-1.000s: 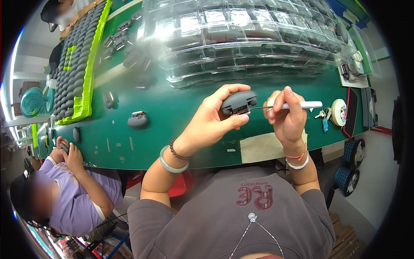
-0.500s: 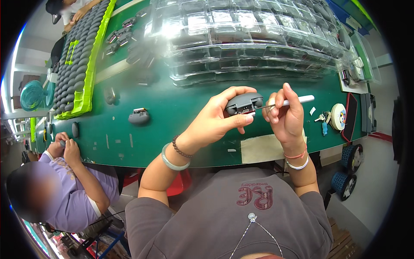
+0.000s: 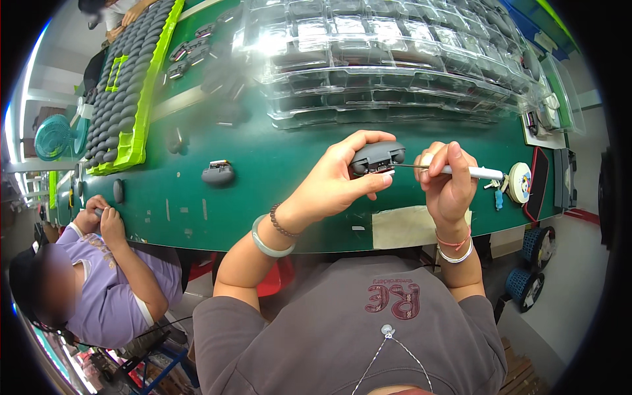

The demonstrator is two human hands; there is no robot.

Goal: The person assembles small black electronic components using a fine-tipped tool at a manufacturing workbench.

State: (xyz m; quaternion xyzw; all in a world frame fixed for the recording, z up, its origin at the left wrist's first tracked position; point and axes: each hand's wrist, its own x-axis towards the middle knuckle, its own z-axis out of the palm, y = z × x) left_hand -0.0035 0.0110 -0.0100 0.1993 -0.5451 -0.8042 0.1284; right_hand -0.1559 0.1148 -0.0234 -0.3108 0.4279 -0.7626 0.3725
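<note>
My left hand (image 3: 342,174) grips a dark grey rounded case (image 3: 378,155) between fingers and thumb, above the green table. The case's inner parts show along the side facing me. In my right hand (image 3: 451,187) is a small screwdriver (image 3: 484,172) with a white handle and a thin metal shaft, pinched in the fingers. Its tip reaches the right end of the case's exposed side; whether it touches cannot be made out. A similar grey case (image 3: 218,173) with exposed parts lies on the table to the left.
Stacked clear plastic trays (image 3: 388,82) fill the back. A bright green crate (image 3: 141,125) of grey rounded pieces stands at left, near a co-worker's hands (image 3: 105,220). A beige sheet (image 3: 401,229), keys (image 3: 494,183) and a round tin (image 3: 519,182) lie at the front right.
My right hand has moved slightly right and down, and the screwdriver's handle now tilts downward to the right. My left hand has shifted a little right, still holding the case.
</note>
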